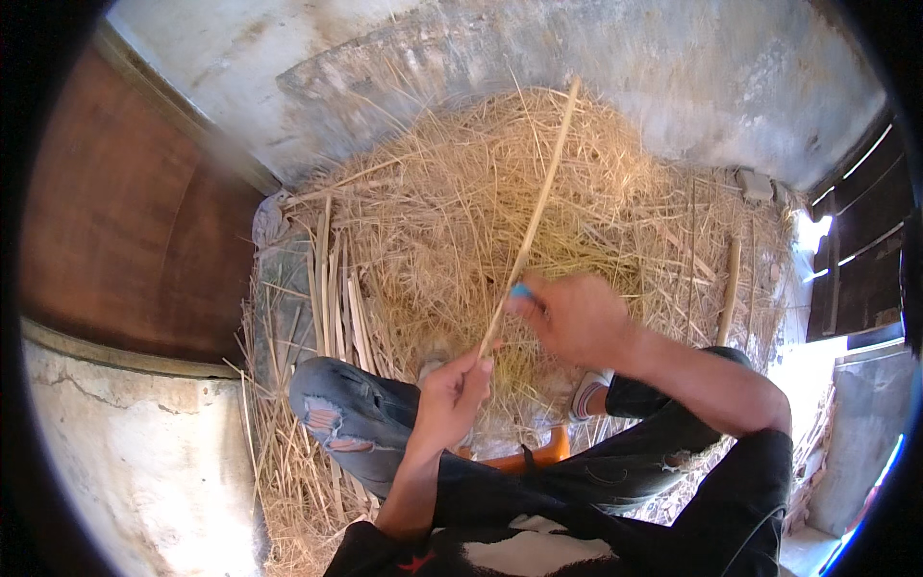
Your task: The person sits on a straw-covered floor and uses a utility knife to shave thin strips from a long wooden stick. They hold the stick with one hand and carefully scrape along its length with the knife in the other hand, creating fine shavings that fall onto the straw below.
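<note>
The left hand (pixel 452 394) pinches the pale strip (pixel 544 204), which points to one o'clock, while the right hand (pixel 584 315) grips a small blue thing (pixel 520 289) beside it, seemingly scraping, so the next stroke needs steady holding.

Above the heap of straw-like shavings (pixel 442 221) there is open air, crossed by the long pale strip (pixel 542 192). The plastered wall (pixel 673 67) blocks beyond the heap, the brown wooden panel (pixel 135 212) to its left, and the jean-clad left knee (pixel 332 389) on its near side.
</note>
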A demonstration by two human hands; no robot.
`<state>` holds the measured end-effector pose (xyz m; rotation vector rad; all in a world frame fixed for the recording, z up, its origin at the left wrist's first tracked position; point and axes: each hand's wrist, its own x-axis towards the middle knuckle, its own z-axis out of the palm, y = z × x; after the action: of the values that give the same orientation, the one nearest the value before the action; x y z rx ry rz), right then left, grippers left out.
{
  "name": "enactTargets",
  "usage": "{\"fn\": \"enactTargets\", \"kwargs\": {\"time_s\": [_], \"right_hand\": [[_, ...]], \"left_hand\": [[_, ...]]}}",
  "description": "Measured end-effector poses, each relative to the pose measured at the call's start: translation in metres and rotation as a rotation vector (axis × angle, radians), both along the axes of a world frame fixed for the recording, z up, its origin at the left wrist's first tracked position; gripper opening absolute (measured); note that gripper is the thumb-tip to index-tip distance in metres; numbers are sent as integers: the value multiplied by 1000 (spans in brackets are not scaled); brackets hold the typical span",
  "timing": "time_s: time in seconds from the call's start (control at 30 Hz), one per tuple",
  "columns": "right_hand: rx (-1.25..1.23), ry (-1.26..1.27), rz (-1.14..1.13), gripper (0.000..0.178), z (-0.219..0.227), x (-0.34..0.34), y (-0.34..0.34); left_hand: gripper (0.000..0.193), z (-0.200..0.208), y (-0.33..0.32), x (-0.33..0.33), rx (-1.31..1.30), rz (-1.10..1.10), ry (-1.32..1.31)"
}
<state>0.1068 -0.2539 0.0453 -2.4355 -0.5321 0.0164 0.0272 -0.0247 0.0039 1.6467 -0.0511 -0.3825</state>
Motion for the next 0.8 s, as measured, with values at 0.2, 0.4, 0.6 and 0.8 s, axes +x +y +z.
{"fn": "enactTargets", "kwargs": {"time_s": [0.2,0.4,0.6,0.8], "right_hand": [[-64,43,-102,38,16,16,-7],[31,39,-29,35,2,6,2],[79,172,49,44,-1,-13,14],[69,170,118,56,-4,-14,14]], "left_hand": [[37,-1,-3,3,13,-10,-18],[37,-7,4,5,71,2,-7],[34,-3,-3,10,12,11,-44],[28,-6,-3,6,8,23,-42]]}}
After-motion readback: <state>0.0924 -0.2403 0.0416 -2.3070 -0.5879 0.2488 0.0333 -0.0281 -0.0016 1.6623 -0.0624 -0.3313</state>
